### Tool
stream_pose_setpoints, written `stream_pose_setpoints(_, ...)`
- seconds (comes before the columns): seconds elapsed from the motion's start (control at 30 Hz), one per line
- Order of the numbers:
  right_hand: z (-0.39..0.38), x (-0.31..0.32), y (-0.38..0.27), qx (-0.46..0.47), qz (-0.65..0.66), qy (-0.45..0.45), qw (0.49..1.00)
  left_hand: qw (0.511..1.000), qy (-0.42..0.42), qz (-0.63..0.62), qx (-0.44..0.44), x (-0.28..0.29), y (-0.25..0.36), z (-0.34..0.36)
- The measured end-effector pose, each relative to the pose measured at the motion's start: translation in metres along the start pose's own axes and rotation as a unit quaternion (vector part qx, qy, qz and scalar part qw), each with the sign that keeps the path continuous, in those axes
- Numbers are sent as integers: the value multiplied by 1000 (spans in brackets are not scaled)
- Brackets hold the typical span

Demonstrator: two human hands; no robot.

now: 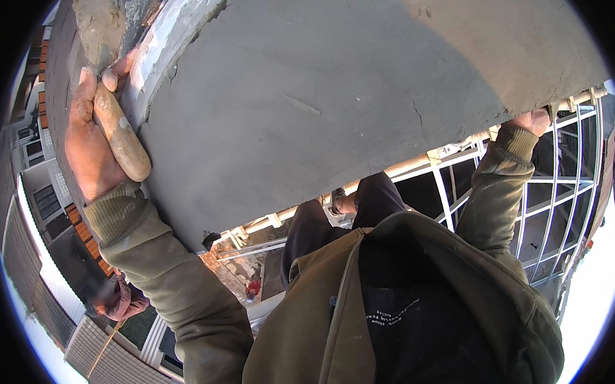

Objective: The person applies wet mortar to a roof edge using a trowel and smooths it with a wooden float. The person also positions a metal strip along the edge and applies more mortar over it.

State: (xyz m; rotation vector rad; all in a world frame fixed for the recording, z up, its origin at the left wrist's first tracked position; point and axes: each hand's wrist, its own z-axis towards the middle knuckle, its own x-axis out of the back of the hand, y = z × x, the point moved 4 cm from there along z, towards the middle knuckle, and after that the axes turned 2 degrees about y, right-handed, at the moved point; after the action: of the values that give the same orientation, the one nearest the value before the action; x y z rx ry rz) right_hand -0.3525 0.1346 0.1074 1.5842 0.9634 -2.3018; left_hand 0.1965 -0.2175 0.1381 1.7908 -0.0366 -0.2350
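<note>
My left hand (92,145) is closed around a trowel with a worn, rounded wooden handle (121,134). Wet mortar (100,23) covers the part beyond my fingers, so the blade's outline is hard to make out. Beside this hand runs a pale, rough strip (170,44) along the edge of a broad grey plastered surface (304,90). Far to the right, my right hand (532,121) is curled at the plaster's lower edge, near a bamboo pole (415,164). Its fingertips are hidden, and a small dark piece shows next to it.
White metal bars (557,176) form a grid below right. My legs (375,200) stand at the pole, high above the ground. Another person (125,300) is at the left, and a small figure in red (253,289) is far below. Roofs (117,358) lie at lower left.
</note>
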Motion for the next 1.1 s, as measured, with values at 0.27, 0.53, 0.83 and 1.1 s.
stream_pose_setpoints(0.27,-11,-9,13,-20,-8,-53,998,998,0,50,-43,-5,5,-1)
stream_pose_setpoints(0.53,-11,-14,18,-25,0,-74,997,998,-50,31,-36,-5,-1,1)
stream_pose_setpoints(0.83,0,-21,28,-15,44,-42,998,998,-50,26,-28,1,-2,7)
stream_pose_setpoints(1.1,-6,-24,28,-21,21,-33,999,998,-61,5,-8,8,-8,13)
